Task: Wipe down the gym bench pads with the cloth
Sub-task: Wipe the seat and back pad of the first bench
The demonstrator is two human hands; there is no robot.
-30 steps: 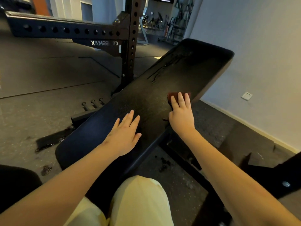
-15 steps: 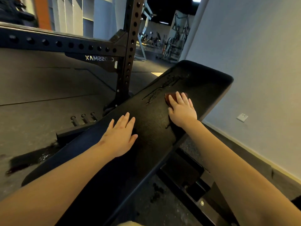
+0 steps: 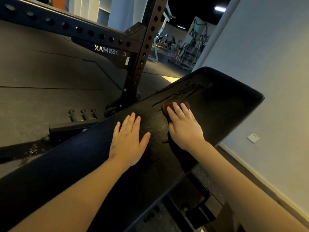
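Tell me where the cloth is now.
In the head view, the reddish cloth lies on the bench pad right of centre, under the fingers of the right hand.

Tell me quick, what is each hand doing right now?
Left hand: open, flat on the bench pad.
Right hand: open, straight fingers pressing the cloth onto the pad.

Black bench pad (image 3: 83, 156) spans the frame diagonally; mid-frame, left grip (image 3: 128, 141) lies flat, right grip (image 3: 184, 128) presses a reddish cloth (image 3: 166, 108).

Gym — pwr rack (image 3: 147, 47), bench pad (image 3: 225, 104)
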